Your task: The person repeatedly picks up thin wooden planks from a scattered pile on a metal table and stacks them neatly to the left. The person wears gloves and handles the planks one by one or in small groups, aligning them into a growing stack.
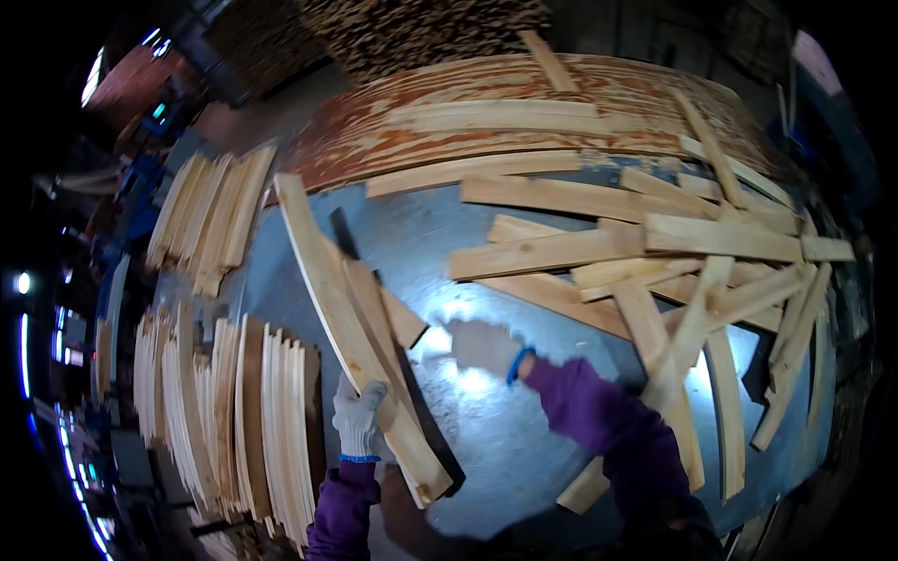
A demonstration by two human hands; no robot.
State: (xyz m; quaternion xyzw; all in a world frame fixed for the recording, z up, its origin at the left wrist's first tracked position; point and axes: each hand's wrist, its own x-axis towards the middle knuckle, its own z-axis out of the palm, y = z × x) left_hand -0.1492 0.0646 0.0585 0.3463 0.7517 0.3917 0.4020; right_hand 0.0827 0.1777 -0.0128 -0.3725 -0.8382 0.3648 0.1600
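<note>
In the head view, I observe a grey-blue, smooth-topped worktable [524, 439] with a bright glare patch near its middle. Across its far side lies a worn, red-brown plywood sheet [360, 131], its surface streaked pale, with several light wooden boards on it. The right half of the table carries a loose heap of pale, flat wooden boards [720, 236], crossed over one another at many angles; some point in toward the working area and crowd it on that side. To the left, pale wooden slats stand in close-set rows: an upper bundle [210, 220] and a longer, lower bundle [278, 421]. Behind the table rises a large, dim stack of timber [421, 37].

The item in hand is a long, narrow, light-yellow wooden board [339, 318], left of the table's centre. It runs obliquely, its far end toward the upper bundle and its near end toward the person. Its face is pale and plain, with faint darker marks near the lower end. A browner board [376, 313] shows beside and partly beneath it.

The left hand [358, 418], in a whitish knit glove with a blue cuff, grips the long board by its left edge, near the lower end. The right hand [484, 345], gloved alike, is over the table right of the boards, apart from the heap; it is blurred, and I cannot tell how its fingers stand.
</note>
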